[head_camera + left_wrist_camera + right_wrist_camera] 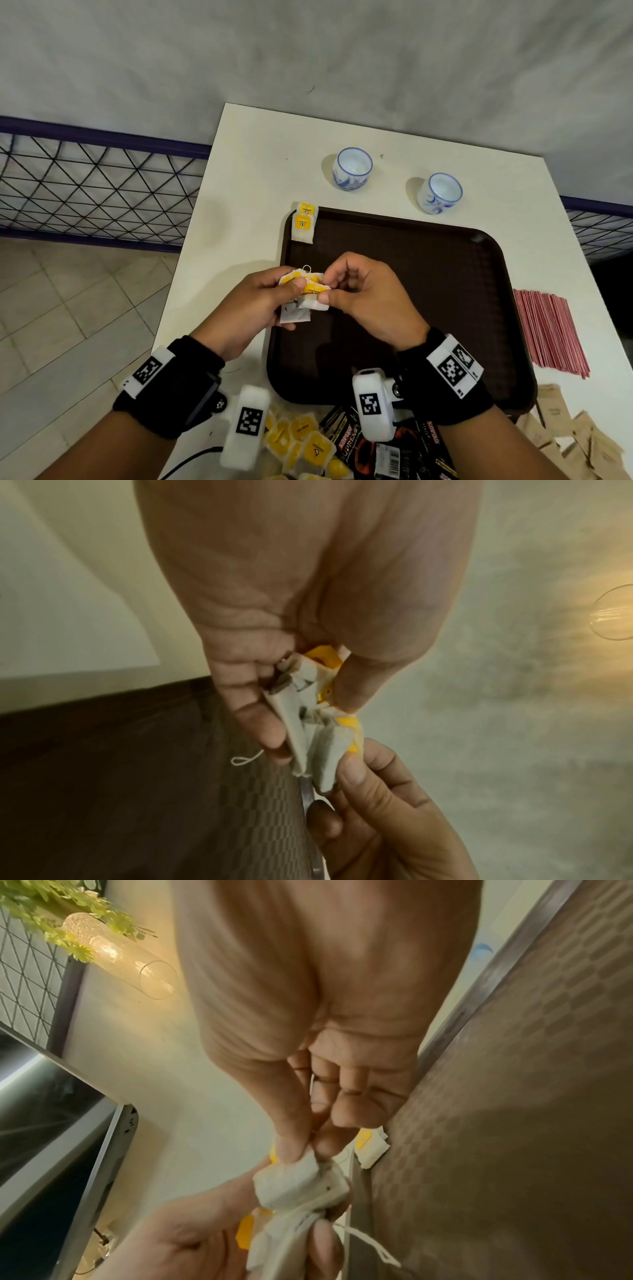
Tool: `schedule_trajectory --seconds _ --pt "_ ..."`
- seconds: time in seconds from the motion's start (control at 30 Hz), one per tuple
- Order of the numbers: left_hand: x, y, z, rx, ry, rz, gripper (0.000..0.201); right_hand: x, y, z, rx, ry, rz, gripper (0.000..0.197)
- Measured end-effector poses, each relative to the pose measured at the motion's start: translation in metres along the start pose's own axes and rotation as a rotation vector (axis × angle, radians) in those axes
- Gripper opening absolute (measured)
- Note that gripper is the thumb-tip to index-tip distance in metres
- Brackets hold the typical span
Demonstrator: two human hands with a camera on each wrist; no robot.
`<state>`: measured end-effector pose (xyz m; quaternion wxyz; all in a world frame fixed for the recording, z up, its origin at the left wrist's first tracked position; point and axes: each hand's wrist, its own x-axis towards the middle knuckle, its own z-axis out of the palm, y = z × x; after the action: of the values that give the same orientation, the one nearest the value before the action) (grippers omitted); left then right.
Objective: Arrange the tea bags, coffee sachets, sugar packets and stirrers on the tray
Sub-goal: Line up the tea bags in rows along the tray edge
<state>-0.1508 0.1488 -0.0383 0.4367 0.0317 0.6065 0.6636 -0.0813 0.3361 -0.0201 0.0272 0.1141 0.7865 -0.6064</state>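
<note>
- Floor tiles (68, 308) and a dark wire-mesh fence (85, 192) fill the far left, beside the white table (246, 178).
- The left hand (253, 305) hovers over the tray's left edge, thumb and fingers curled round a small bunch of tea bags (301, 294); in the left wrist view these bags (308, 723) sit crumpled between thumb and fingers, with a loop of white string (245, 758) hanging free.
- Two more tea bags with yellow tags (304, 222) lie overlapping at the tray's far left corner, one partly over the rim.
- The brown tray (445, 274) sits in the middle of the table.
- The right hand (370, 298) meets the left one just above the tray, pinching one bag of the bunch between thumb and forefinger, the other fingers curled in; the right wrist view shows that pinch on the white paper (301, 1180).
- Two blue-and-white cups (352, 168) stand upright beyond the tray's far edge, apart from each other.
- At the near edge of the table lie a heap of yellow-tagged tea bags (301, 442), then black coffee sachets (352, 445), partly hidden by the wrist cameras.
- Red stirrers (551, 329) lie in a tidy bundle right of the tray, on the table.
- Brown sugar packets (575, 438) lie scattered at the near right corner.
</note>
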Motion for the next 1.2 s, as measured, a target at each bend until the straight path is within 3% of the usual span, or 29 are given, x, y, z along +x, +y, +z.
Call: schedule_trajectory --seconds 0.3,0.4,0.57,1.03,1.2 --pt "0.004 -0.004 -0.001 0.004 0.106 0.018 0.022 -0.007 -0.005 -0.012 0.036 -0.019 0.047 0.012" --pt "0.006 -0.005 -0.004 0.014 0.142 0.032 0.022 -0.008 -0.005 -0.023 0.195 0.042 0.139 0.012" --pt "0.006 -0.007 -0.007 0.034 0.175 0.053 0.021 0.003 -0.001 -0.04 0.065 0.162 0.265 0.013" --pt "0.001 -0.017 -0.015 0.065 0.174 0.031 0.019 0.073 0.008 -0.005 0.112 -0.015 0.345 0.014" --pt "0.001 -0.02 -0.018 0.059 0.168 0.016 0.019 0.085 0.009 0.004 -0.003 -0.004 0.367 0.011"
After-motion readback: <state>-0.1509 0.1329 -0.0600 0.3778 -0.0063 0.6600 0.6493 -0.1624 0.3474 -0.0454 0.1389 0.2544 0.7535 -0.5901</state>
